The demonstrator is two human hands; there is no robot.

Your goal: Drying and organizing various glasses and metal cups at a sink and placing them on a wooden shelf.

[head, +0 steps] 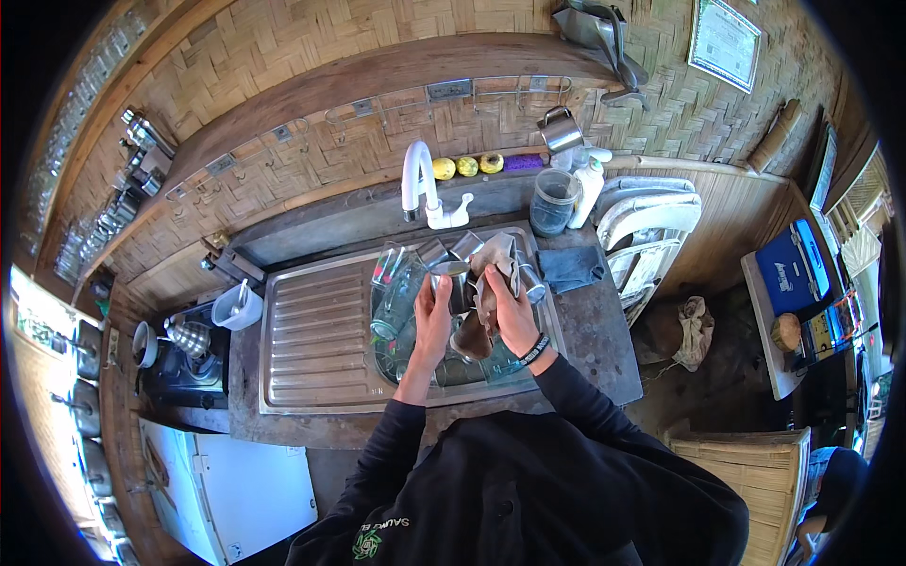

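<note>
My left hand is closed around a stainless steel cup above the sink basin. A crumpled beige cloth is gripped in my right hand, right beside the cup, and part of it hangs down. Below my hands the basin of the steel sink is filled with glassware, among it a large clear glass jar to the left. Several metal cups, one of them a steel cup, lie at the back of the basin. Behind them stands a white faucet.
A dark folded cloth, a clear plastic container and a white bottle are right of the sink. At left are a white plastic bucket and a kettle on a stove. A person is at the far lower right.
</note>
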